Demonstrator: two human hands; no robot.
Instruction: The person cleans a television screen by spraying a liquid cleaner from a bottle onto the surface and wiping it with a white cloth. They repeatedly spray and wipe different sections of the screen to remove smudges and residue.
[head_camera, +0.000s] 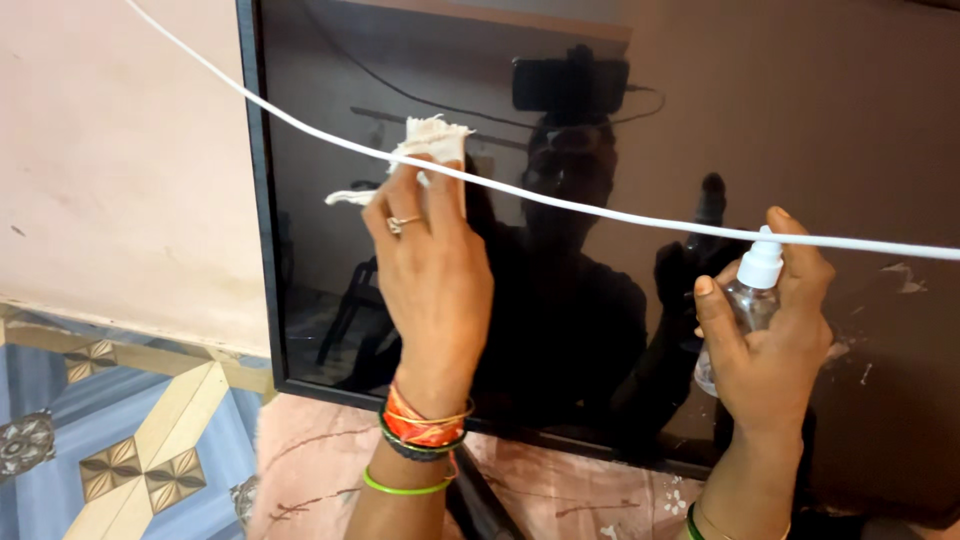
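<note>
My left hand (430, 265) presses a small white cloth (432, 140) flat against the dark glossy screen (640, 170) of a black-framed television. A ring sits on one finger, and red, black and green bangles circle the wrist. My right hand (770, 330) grips a small clear spray bottle (745, 300) with a white nozzle, held upright in front of the screen's lower right part, with the index finger on top of the nozzle. The screen mirrors a person and both hands.
A white cable (600, 208) runs diagonally across the view in front of the screen and both hands. A pale pink wall (120, 170) lies left of the television. Patterned blue and cream tiles (120, 440) show at lower left. White smudges (905, 278) mark the screen's right side.
</note>
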